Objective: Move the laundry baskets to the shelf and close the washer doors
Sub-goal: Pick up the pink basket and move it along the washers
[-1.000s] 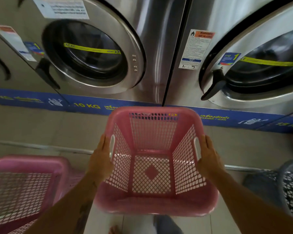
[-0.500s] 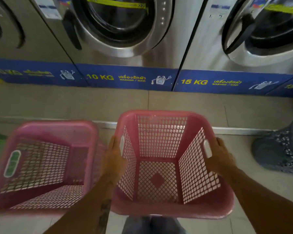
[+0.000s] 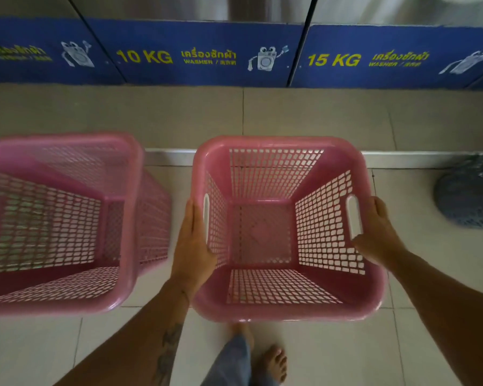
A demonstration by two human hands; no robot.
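Observation:
I hold an empty pink lattice laundry basket (image 3: 279, 151) by its two sides, above the tiled floor. My left hand (image 3: 193, 243) presses flat on its left wall beside the handle slot. My right hand (image 3: 377, 232) grips its right rim near the other slot. A second pink basket (image 3: 117, 168), also empty, stands on the floor just left of it, partly cut off by the frame edge. Only the blue base strips of the washers (image 3: 195, 54) show at the top; their doors are out of view.
A grey lattice basket (image 3: 469, 201) lies at the right edge on the floor. A raised tiled step with a metal edge (image 3: 168, 157) runs in front of the washers. My bare feet (image 3: 273, 360) stand on the tiles below the held basket.
The view has tipped down from the washer doors to the floor. The held basket has come lower and nearer, and the second pink basket now sits close on its left.

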